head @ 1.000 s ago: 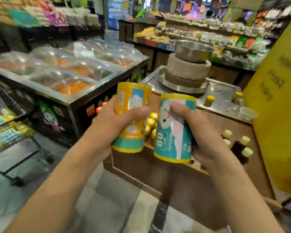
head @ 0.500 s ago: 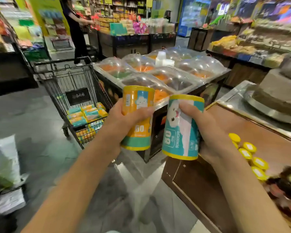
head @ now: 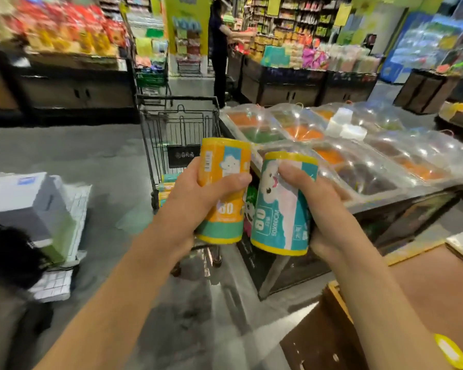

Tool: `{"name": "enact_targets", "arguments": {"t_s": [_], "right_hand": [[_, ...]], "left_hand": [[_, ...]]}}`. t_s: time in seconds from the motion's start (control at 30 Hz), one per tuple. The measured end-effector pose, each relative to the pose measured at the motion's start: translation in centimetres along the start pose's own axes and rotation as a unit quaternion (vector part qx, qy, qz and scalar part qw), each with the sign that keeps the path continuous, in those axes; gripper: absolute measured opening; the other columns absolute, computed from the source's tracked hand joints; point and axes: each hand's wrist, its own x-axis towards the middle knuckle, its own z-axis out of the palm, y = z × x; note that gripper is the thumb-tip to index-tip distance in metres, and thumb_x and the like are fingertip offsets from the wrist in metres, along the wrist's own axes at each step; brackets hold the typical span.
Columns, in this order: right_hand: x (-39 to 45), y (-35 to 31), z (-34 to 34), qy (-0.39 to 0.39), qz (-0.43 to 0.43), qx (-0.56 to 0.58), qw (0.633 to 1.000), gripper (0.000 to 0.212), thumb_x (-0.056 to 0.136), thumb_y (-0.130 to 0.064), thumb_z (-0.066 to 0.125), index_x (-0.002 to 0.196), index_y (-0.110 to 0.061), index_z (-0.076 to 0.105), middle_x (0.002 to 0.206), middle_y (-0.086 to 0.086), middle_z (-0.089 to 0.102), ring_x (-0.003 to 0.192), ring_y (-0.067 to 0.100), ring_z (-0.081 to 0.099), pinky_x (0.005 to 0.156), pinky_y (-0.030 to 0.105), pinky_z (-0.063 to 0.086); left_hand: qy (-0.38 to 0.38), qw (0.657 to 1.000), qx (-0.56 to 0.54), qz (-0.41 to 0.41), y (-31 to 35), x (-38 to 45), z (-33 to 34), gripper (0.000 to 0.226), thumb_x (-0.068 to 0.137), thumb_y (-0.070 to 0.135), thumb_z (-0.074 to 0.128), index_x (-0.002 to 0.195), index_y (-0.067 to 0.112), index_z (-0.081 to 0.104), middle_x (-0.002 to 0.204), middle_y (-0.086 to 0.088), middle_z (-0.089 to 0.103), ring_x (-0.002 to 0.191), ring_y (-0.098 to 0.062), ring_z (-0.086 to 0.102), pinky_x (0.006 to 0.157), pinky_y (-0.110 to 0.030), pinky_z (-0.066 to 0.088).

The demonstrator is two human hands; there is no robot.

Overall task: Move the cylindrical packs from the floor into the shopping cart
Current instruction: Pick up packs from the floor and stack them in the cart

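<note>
Left grip (head: 198, 193): wrapped round the orange pack (head: 222, 190).
Right grip (head: 318, 206): clasped round the teal pack (head: 281, 209).
Risk: cart (head: 177, 124), centre frame, stood apart; an early release would likely drop packs onto the floor (head: 112, 156).

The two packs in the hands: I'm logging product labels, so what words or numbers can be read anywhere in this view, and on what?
"80": on the orange pack held by the left hand.
"80": on the teal pack held by the right hand; the line under it is too blurred to read.
Barcode digits on the orange pack: too small.
Black plate on the shopping cart: blurred.
Shelf signs: unreadable.
</note>
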Motion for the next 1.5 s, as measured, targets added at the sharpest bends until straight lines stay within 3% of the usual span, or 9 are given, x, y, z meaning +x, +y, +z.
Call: {"name": "enact_targets", "arguments": {"t_s": [0.2, 0.3, 0.43, 0.67, 0.9, 1.03, 1.23, 1.37, 1.5], "right_hand": [[9.2, -0.3, -1.5, -0.079, 0.011, 0.021, 0.997, 0.055, 0.08, -0.038, 0.08, 0.123, -0.009, 0.064, 0.105, 0.012, 0.077, 0.091, 0.027, 0.076, 0.071, 0.036, 0.061], [13.5, 0.0, -1.9, -0.108, 0.026, 0.027, 0.993, 0.05, 0.078, -0.037, 0.074, 0.117, -0.008, 0.067, 0.103, 0.013, 0.078, 0.088, 0.028, 0.077, 0.069, 0.035, 0.061], [18.9, 0.6, -1.3, -0.138, 0.057, 0.02, 0.989, 0.053, 0.076, -0.04, 0.073, 0.119, -0.007, 0.067, 0.108, 0.016, 0.077, 0.096, 0.034, 0.075, 0.082, 0.045, 0.063], [28.3, 2.1, 1.4, -0.138, 0.081, -0.007, 0.987, 0.031, 0.073, -0.038, 0.083, 0.098, -0.023, 0.07, 0.093, 0.005, 0.08, 0.084, 0.025, 0.078, 0.082, 0.045, 0.061], [37.4, 2.5, 4.6, -0.155, 0.088, -0.024, 0.984, 0.029, 0.093, -0.029, 0.069, 0.115, -0.01, 0.066, 0.111, 0.015, 0.076, 0.103, 0.036, 0.074, 0.096, 0.059, 0.055], [42.9, 3.8, 5.4, -0.145, 0.087, -0.03, 0.985, 0.022, 0.091, -0.03, 0.066, 0.107, -0.017, 0.07, 0.105, 0.01, 0.078, 0.098, 0.03, 0.076, 0.09, 0.05, 0.06], [51.8, 9.2, 6.0, -0.184, 0.125, -0.032, 0.974, 0.045, 0.085, -0.04, 0.07, 0.121, -0.014, 0.067, 0.112, 0.011, 0.077, 0.101, 0.032, 0.075, 0.087, 0.05, 0.061], [57.4, 13.1, 5.9, -0.221, 0.157, -0.022, 0.962, 0.052, 0.081, -0.042, 0.074, 0.124, -0.014, 0.067, 0.114, 0.012, 0.076, 0.102, 0.034, 0.074, 0.086, 0.051, 0.061], [61.4, 16.4, 6.1, -0.255, 0.149, -0.05, 0.954, 0.052, 0.075, -0.043, 0.081, 0.117, -0.014, 0.068, 0.107, 0.008, 0.078, 0.096, 0.028, 0.076, 0.077, 0.039, 0.061]], "left_hand": [[0.069, 0.998, 0.011, -0.001, -0.2, 6.5, 0.3, 0.063, 0.07, 0.031, 0.085, 0.126, 0.018, 0.061, 0.113, -0.009, 0.075, 0.101, -0.031, 0.074, 0.085, -0.05, 0.061], [0.099, 0.995, 0.008, -0.009, -0.4, 9.2, 0.0, 0.06, 0.072, 0.024, 0.088, 0.125, 0.016, 0.062, 0.112, -0.01, 0.076, 0.102, -0.033, 0.073, 0.082, -0.046, 0.062], [0.136, 0.99, 0.003, -0.022, -0.4, 12.9, -0.9, 0.056, 0.071, 0.024, 0.081, 0.124, 0.017, 0.062, 0.106, -0.007, 0.078, 0.093, -0.027, 0.076, 0.071, -0.037, 0.063], [0.177, 0.984, -0.003, -0.034, -1.2, 20.9, -5.4, 0.063, 0.065, 0.028, 0.084, 0.122, 0.022, 0.059, 0.102, 0.0, 0.079, 0.087, -0.019, 0.077, 0.064, -0.029, 0.06], [0.176, 0.982, -0.003, -0.069, -2.1, 30.0, -11.5, 0.067, 0.07, 0.029, 0.09, 0.127, 0.018, 0.058, 0.109, -0.008, 0.076, 0.095, -0.028, 0.076, 0.074, -0.042, 0.062], [0.179, 0.981, -0.002, -0.075, -3.3, 35.3, -13.7, 0.065, 0.067, 0.027, 0.092, 0.124, 0.021, 0.06, 0.11, -0.006, 0.076, 0.1, -0.028, 0.074, 0.081, -0.046, 0.062], [0.23, 0.968, 0.014, -0.099, -6.2, 41.5, -16.7, 0.069, 0.062, 0.035, 0.09, 0.124, 0.022, 0.061, 0.113, -0.007, 0.075, 0.103, -0.03, 0.073, 0.091, -0.054, 0.058], [0.258, 0.959, 0.012, -0.114, -8.5, 44.8, -17.9, 0.062, 0.07, 0.021, 0.088, 0.125, 0.018, 0.058, 0.114, -0.009, 0.075, 0.103, -0.03, 0.073, 0.085, -0.047, 0.06], [0.284, 0.946, 0.053, -0.149, -11.6, 46.9, -19.6, 0.064, 0.066, 0.02, 0.09, 0.121, 0.02, 0.057, 0.108, -0.003, 0.076, 0.096, -0.022, 0.075, 0.079, -0.038, 0.061]]}}
